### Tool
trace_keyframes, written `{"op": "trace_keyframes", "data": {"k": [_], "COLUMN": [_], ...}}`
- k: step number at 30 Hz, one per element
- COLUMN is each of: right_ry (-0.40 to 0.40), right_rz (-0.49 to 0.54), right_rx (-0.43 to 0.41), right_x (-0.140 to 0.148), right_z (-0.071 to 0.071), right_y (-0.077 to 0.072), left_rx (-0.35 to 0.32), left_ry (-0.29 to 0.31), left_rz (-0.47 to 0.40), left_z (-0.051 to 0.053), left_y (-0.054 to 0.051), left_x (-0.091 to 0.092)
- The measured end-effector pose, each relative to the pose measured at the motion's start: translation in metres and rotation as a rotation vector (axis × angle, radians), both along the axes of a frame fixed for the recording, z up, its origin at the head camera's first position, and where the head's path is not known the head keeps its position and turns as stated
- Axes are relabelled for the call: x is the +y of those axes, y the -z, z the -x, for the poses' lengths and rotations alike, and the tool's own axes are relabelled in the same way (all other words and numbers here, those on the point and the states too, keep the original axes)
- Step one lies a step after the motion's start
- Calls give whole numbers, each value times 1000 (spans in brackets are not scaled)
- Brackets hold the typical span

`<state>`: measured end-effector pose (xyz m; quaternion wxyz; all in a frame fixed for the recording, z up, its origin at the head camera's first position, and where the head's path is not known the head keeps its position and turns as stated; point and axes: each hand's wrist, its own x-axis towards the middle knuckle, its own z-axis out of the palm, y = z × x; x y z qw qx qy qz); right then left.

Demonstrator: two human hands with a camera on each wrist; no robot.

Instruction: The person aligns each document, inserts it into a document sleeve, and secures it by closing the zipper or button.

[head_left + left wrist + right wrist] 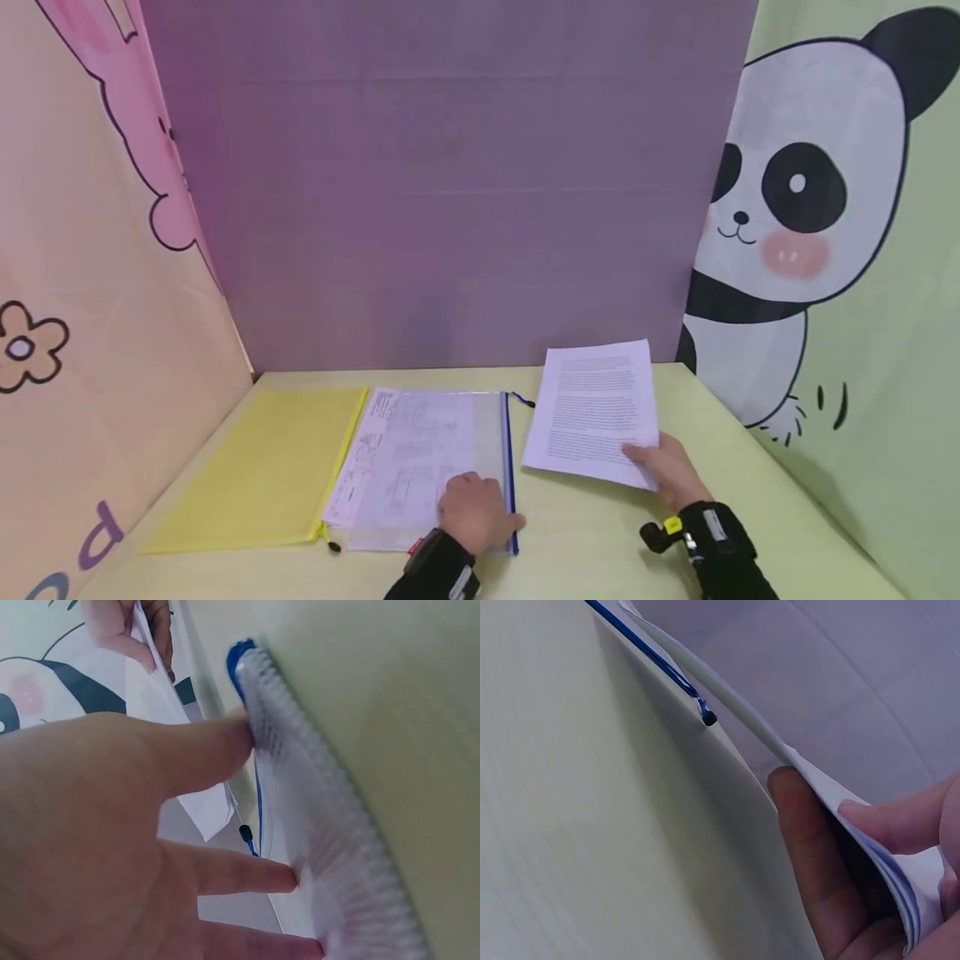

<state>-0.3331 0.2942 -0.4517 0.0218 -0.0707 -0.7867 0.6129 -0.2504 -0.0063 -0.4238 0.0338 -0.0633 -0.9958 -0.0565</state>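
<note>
Left grip point(476, 510): spread, touching clear pouch point(489, 437) | Right grip point(670, 472): pinching papers point(592, 408)

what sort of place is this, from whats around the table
Probably a small booth or screened-off work corner: a plain purple panel stands behind the table, a cartoon panda decorates the green side wall, and printed pages suggest paperwork.

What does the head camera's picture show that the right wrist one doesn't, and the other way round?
Only the head view shows the yellow folder, the panda and the left hand. Only the right wrist view shows fingers behind the papers. Both share the right hand holding those papers, the table, purple backdrop and dark zipper pull.
</note>
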Motion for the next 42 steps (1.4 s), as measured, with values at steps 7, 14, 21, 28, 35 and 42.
{"op": "trace_keyframes", "data": {"k": [7, 14, 21, 28, 35, 42], "right_ry": [-7, -6, 6, 4, 6, 15], "right_rz": [12, 0, -18, -42, -28, -10], "right_rx": [9, 35, 13, 17, 20, 18], "right_x": [-3, -6, -8, -10, -10, -16], "right_z": [-2, -1, -2, 0, -1, -3], "right_y": [-1, 1, -1, 1, -1, -3], "left_rx": [-72, -86, -89, -105, -149, -78], "left_ry": [-4, -144, -152, -227, -201, 54], "left_rz": [-38, -208, -225, -235, -292, -141], "left_z": [4, 4, 8, 11, 12, 16], "left_y": [-6, -4, -1, -2, -6, -3], "left_x": [1, 7, 11, 15, 10, -7]}}
